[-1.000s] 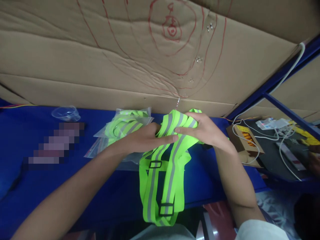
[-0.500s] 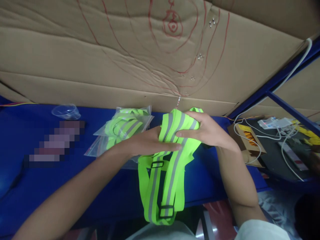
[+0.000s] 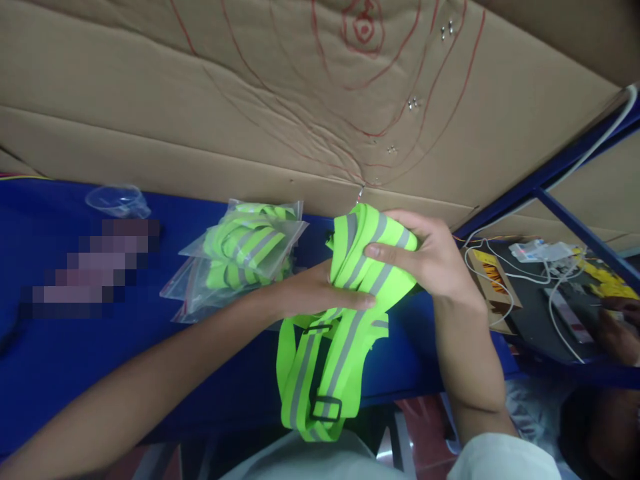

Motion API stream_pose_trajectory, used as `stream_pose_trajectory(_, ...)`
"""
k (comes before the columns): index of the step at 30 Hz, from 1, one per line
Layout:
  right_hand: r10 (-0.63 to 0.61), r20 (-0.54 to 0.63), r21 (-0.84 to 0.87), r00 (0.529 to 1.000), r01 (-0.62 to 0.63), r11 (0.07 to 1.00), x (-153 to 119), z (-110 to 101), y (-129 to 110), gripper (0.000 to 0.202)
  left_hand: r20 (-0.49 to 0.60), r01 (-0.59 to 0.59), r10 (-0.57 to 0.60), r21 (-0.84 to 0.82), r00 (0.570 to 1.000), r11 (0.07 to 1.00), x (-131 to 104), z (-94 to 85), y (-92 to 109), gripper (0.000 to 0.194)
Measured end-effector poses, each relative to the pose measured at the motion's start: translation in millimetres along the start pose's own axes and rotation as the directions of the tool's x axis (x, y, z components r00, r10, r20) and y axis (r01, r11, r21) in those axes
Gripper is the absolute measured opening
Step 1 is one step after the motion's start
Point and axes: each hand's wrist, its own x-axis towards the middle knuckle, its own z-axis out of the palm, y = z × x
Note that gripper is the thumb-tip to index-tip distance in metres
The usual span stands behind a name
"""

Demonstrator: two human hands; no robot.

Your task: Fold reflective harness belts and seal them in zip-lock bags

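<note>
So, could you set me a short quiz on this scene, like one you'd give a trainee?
1. What do the left hand and the right hand hold?
a) a white cable
b) a green strap with grey stripes
c) a cardboard box

2. True or false: the part of the strap that hangs below the hands has no buckle on it.

3. Fill in the missing word: the other green straps, lying to the left of the hands, are in clear plastic ____.

Key: 1 b; 2 false; 3 bags.
</note>
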Motion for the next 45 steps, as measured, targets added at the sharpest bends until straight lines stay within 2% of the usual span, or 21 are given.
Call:
stream_pose_trajectory(2, 0.100, 0.005, 0.158, 0.995, -0.099, 0.982, -0.5, -2.8, -0.7, 0.035, 0.029, -0.065, 0.062, 0.122, 0.998, 0.990, -0.4, -2.1, 2.0, 0.047)
stream_pose_trajectory(4, 0.210, 0.107, 0.289, 0.972, -0.232, 0.929, 2.2, -3.2, 2.5, 0.039, 0.077, -0.170, 0.155, 0.277, 0.985, 0.946, -2.7, -4.6, 6.7, 0.042)
stream_pose_trajectory(6, 0.277, 0.238, 0.341, 0.931, -0.348, 0.874, 7.7, 0.6, 10.3, 0.042, 0.105, -0.262, 0.240, 0.426, 0.965, 0.866, -7.0, -6.6, 13.0, 0.038)
stream_pose_trajectory(8, 0.267, 0.288, 0.329, 0.920, -0.357, 0.874, 14.4, 7.8, 21.1, 0.046, 0.111, -0.304, 0.293, 0.547, 0.950, 0.780, -12.0, -8.0, 18.8, 0.034)
stream_pose_trajectory(11, 0.095, 0.150, 0.204, 0.984, -0.125, 0.971, 22.3, 17.6, 34.2, 0.047, 0.114, -0.306, 0.308, 0.645, 0.945, 0.701, -16.7, -9.5, 23.9, 0.029)
stream_pose_trajectory(13, -0.038, 0.086, 0.057, 0.996, 0.033, 0.998, 23.3, 18.8, 35.7, 0.041, 0.111, -0.296, 0.300, 0.661, 0.947, 0.690, -16.9, -11.0, 24.8, 0.029)
stream_pose_trajectory(15, -0.121, 0.147, -0.066, 0.982, 0.132, 0.989, 19.9, 16.4, 30.5, 0.037, 0.102, -0.293, 0.305, 0.664, 0.947, 0.688, -15.7, -13.3, 24.6, 0.028)
stream_pose_trajectory(17, -0.178, 0.271, -0.172, 0.946, 0.230, 0.958, 13.5, 14.9, 21.1, 0.043, 0.094, -0.279, 0.292, 0.663, 0.952, 0.695, -14.5, -16.4, 23.9, 0.028)
stream_pose_trajectory(19, -0.221, 0.318, -0.280, 0.922, 0.314, 0.907, 7.0, 17.8, 12.3, 0.053, 0.074, -0.244, 0.261, 0.655, 0.962, 0.715, -13.8, -19.8, 23.2, 0.027)
stream_pose_trajectory(21, -0.251, 0.267, -0.374, 0.930, 0.340, 0.863, 3.2, 24.0, 8.1, 0.051, 0.049, -0.209, 0.230, 0.628, 0.972, 0.749, -13.2, -21.6, 22.7, 0.026)
stream_pose_trajectory(23, -0.288, 0.160, -0.441, 0.944, 0.329, 0.835, 2.7, 29.1, 9.4, 0.036, -0.005, -0.165, 0.197, 0.523, 0.980, 0.836, -11.3, -19.7, 21.2, 0.031)
stream_pose_trajectory(26, -0.322, 0.028, -0.536, 0.946, 0.286, 0.794, 6.2, 28.9, 16.9, 0.044, -0.149, -0.098, 0.119, 0.140, 0.982, 0.985, -5.6, -9.9, 15.4, 0.048)
stream_pose_trajectory(27, -0.323, 0.007, -0.559, 0.947, 0.271, 0.783, 7.8, 27.0, 19.5, 0.047, -0.179, -0.081, 0.079, -0.003, 0.981, 0.997, -3.5, -5.9, 12.6, 0.050)
stream_pose_trajectory(29, -0.317, 0.010, -0.581, 0.948, 0.263, 0.770, 10.4, 22.7, 23.3, 0.049, -0.159, -0.033, 0.000, -0.207, 0.987, 0.978, -0.1, 0.3, 7.0, 0.045)
stream_pose_trajectory(32, -0.309, 0.041, -0.567, 0.950, 0.277, 0.776, 11.8, 18.1, 24.1, 0.047, -0.076, 0.023, -0.047, -0.286, 0.996, 0.958, 1.1, 1.2, 1.4, 0.038)
stream_pose_trajectory(35, -0.249, -0.038, -0.497, 0.968, 0.198, 0.845, 9.9, 14.2, 20.4, 0.051, -0.005, 0.106, -0.109, -0.196, 0.994, 0.975, -0.3, -5.7, 0.6, 0.038)
stream_pose_trajectory(37, -0.133, -0.097, -0.350, 0.986, 0.091, 0.932, 7.9, 10.0, 18.3, 0.054, 0.052, 0.152, -0.149, -0.069, 0.988, 0.986, -1.3, -10.7, 2.7, 0.038)
stream_pose_trajectory(38, -0.055, -0.090, -0.245, 0.994, 0.032, 0.969, 7.2, 7.6, 18.1, 0.054, 0.059, 0.144, -0.144, 0.020, 0.988, 0.989, -2.0, -12.6, 4.7, 0.038)
stream_pose_trajectory(41, 0.149, 0.076, 0.020, 0.986, -0.151, 0.988, 7.1, 1.0, 20.3, 0.053, 0.011, 0.036, -0.042, 0.343, 0.999, 0.938, -5.5, -15.4, 13.3, 0.038)
stream_pose_trajectory(43, 0.205, 0.197, 0.064, 0.959, -0.221, 0.973, 8.1, -1.3, 21.7, 0.052, 0.009, -0.078, 0.085, 0.521, 0.996, 0.850, -8.6, -15.5, 19.1, 0.033)
stream_pose_trajectory(45, 0.197, 0.271, 0.016, 0.942, -0.210, 0.978, 8.3, -1.4, 20.2, 0.052, 0.050, -0.178, 0.190, 0.637, 0.980, 0.750, -11.2, -15.7, 22.8, 0.027)
